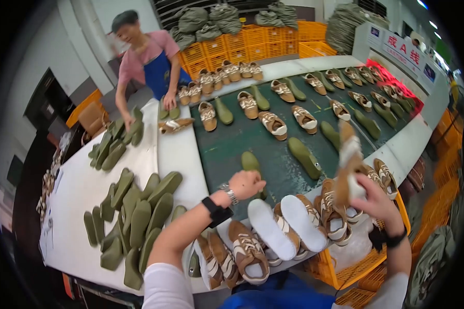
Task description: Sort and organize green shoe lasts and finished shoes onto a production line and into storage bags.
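My left hand (246, 184) is closed over the near end of a green shoe last (250, 161) lying on the dark green conveyor belt (224, 152). My right hand (375, 200), raised at the belt's near edge, grips a tan and white sneaker (349, 159) by one end; the shoe is tilted upright and blurred. Two white insoles (271, 229) rest across the row of sneakers (248, 250) in front of me. Another green shoe last (304, 157) lies between my hands, farther up the belt.
Many green lasts (139, 216) are heaped on the white table (82, 226) at left. Across the belt, a person in a blue apron (162, 74) handles lasts. An orange crate (340, 275) stands below my right arm. More sneakers and lasts line the belt toward the far right.
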